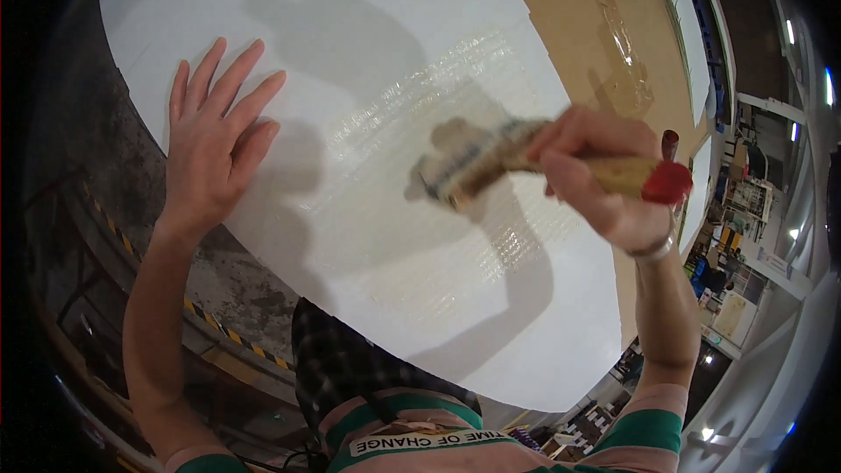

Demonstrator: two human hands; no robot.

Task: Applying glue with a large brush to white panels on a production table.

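Note:
My right hand (pixel 604 171) is closed round the handle of a wide paintbrush (pixel 491 158). The handle is pale wood with a red end, and the bristles press on a large white sheet (pixel 561 350), blurred a little by motion. Streaks of a wet, glossy coating (pixel 420 88) lie on the sheet around the bristles. My left hand (pixel 210 140) rests flat near the sheet's left edge, fingers spread, holding nothing.
Brown board (pixel 587 17) shows beyond the sheet's right edge, with a glossy wet smear (pixel 624 44) on it. A dark red round object (pixel 670 142) stands behind my right hand. Yellow-and-black floor tape (pixel 219 326) runs below at the left. Workshop shelving is far right.

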